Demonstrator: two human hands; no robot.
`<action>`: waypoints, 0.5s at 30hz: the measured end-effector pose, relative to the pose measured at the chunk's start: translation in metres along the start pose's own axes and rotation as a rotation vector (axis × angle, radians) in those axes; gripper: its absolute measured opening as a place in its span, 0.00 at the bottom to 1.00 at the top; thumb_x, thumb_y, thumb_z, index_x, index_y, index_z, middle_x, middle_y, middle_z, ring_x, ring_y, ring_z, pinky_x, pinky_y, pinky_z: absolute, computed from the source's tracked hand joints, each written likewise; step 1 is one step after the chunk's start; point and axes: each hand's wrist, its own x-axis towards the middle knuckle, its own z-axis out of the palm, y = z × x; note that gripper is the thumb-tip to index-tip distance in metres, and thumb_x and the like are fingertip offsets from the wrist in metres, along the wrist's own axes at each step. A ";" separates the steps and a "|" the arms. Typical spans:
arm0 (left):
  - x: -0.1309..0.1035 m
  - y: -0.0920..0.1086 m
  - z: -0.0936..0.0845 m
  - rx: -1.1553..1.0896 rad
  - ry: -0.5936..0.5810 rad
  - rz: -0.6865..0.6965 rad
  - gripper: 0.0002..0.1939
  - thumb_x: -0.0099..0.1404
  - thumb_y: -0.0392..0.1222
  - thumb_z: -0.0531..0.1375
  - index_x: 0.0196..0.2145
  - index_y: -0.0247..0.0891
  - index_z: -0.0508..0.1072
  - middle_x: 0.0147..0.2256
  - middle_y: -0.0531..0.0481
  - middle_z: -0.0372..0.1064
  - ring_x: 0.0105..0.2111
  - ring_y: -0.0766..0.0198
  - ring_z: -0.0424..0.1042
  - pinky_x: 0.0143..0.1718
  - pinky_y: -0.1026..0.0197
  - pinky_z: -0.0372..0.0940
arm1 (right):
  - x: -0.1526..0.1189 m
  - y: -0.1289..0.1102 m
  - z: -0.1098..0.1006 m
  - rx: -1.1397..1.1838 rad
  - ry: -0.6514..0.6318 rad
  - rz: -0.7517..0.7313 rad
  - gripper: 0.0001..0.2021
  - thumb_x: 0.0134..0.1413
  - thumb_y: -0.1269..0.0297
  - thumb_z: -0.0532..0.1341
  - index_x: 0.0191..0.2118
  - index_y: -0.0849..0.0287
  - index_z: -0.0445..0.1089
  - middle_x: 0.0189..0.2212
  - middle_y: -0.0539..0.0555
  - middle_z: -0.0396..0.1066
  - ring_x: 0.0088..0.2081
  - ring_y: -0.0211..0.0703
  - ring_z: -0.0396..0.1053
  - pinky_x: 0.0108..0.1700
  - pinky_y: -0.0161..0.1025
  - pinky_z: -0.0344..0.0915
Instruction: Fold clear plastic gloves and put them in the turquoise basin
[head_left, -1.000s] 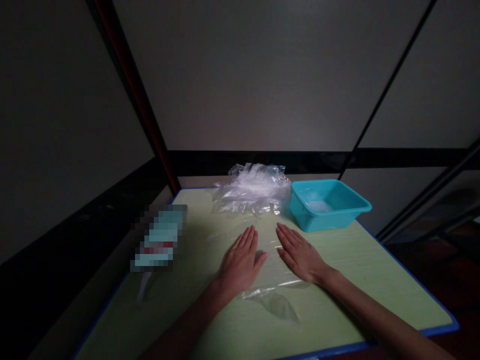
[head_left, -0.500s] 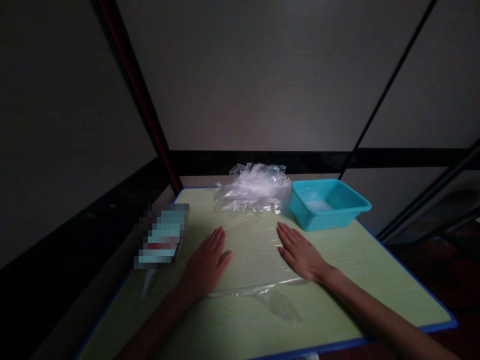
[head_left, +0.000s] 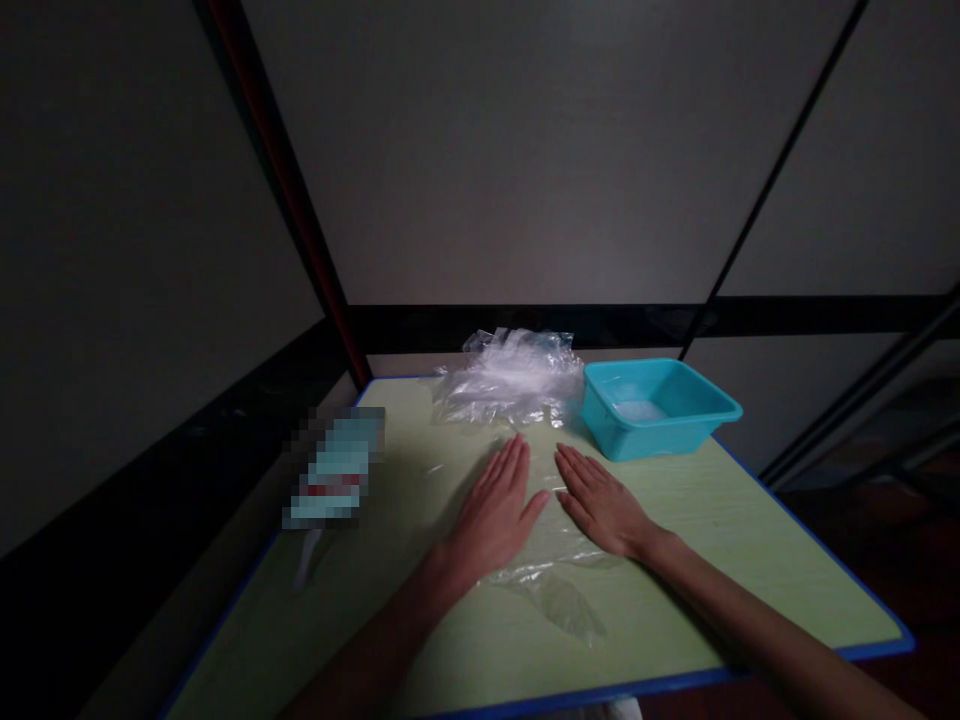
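A clear plastic bag [head_left: 566,603] lies spread on the yellow-green table, much of it under my hands. My left hand [head_left: 491,515] rests palm down over its middle, fingers stretched out and thumb pointing right. To the right, my right hand [head_left: 600,502] lies flat on the bag's right side, its thumb apart from the fingers. A small gap separates the two hands. Neither grips anything. Beyond the fingertips sits a heap of crumpled clear plastic bags [head_left: 514,375].
A turquoise plastic basin [head_left: 656,438] stands at the back right, with something whitish inside. At the left edge lies a blurred-out pale object [head_left: 337,470]. The table [head_left: 697,580] has a blue rim, and dark-banded panels [head_left: 525,150] rise behind it.
My left hand has slid right across the plastic bag, closer to my right hand. The right hand stays in the same place.
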 end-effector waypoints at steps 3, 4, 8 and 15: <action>0.015 0.026 0.013 0.002 -0.031 0.057 0.30 0.66 0.50 0.41 0.57 0.23 0.49 0.59 0.36 0.43 0.59 0.57 0.41 0.57 0.56 0.46 | 0.000 0.002 0.002 0.004 0.005 -0.020 0.26 0.59 0.59 0.42 0.60 0.70 0.46 0.59 0.62 0.43 0.60 0.47 0.41 0.58 0.47 0.47; 0.017 0.030 0.018 0.002 -0.042 0.058 0.30 0.65 0.51 0.41 0.57 0.23 0.50 0.59 0.36 0.44 0.59 0.57 0.42 0.57 0.56 0.46 | 0.000 0.002 0.002 0.004 0.002 -0.025 0.26 0.59 0.60 0.43 0.60 0.70 0.46 0.59 0.62 0.43 0.60 0.46 0.41 0.58 0.47 0.47; 0.014 0.026 0.030 0.026 -0.055 0.040 0.31 0.65 0.52 0.40 0.56 0.22 0.52 0.58 0.36 0.46 0.58 0.56 0.44 0.57 0.55 0.46 | 0.001 0.001 0.001 -0.005 -0.009 -0.015 0.26 0.59 0.59 0.42 0.59 0.71 0.47 0.59 0.64 0.44 0.60 0.47 0.41 0.58 0.46 0.47; -0.012 -0.013 0.021 0.088 -0.029 0.037 0.28 0.66 0.50 0.43 0.55 0.25 0.54 0.58 0.37 0.47 0.58 0.57 0.46 0.56 0.55 0.48 | 0.001 0.000 -0.002 0.002 -0.017 0.000 0.27 0.60 0.58 0.41 0.59 0.72 0.46 0.59 0.64 0.43 0.60 0.46 0.41 0.58 0.45 0.46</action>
